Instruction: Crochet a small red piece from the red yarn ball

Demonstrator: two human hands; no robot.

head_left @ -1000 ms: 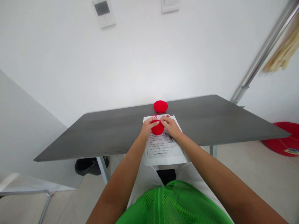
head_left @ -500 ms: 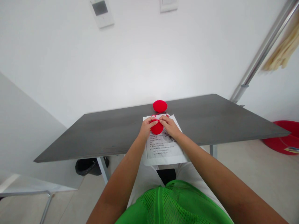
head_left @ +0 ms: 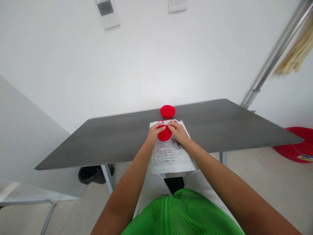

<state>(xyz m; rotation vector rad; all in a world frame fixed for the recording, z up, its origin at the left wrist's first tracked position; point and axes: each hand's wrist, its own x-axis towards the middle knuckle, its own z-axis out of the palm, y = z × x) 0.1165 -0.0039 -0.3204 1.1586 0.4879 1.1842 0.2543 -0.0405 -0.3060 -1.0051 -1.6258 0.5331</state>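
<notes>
A round red crocheted piece point(head_left: 164, 134) is held between my two hands over a printed sheet of paper point(head_left: 168, 160). My left hand point(head_left: 154, 132) pinches its left and upper edge, thumb on top. At its upper right edge, the fingers of my right hand point(head_left: 176, 130) are closed in a pinch; any slim tool inside them is too small to make out. Just beyond the fingers lies a ball of red yarn point(head_left: 167, 111). A loose loop of red yarn point(head_left: 160, 122) shows above my left fingertips.
The dark grey table point(head_left: 117, 137) stands against a white wall. Below its left side is a black bin point(head_left: 91, 175). A red tub point(head_left: 293, 150) is on the floor at right, and pale gloves point(head_left: 297, 55) hang beside a metal pole point(head_left: 274, 55).
My right fingertips have shifted very slightly at the upper edge of the red piece. Both hands keep their hold, and the yarn ball stays in place.
</notes>
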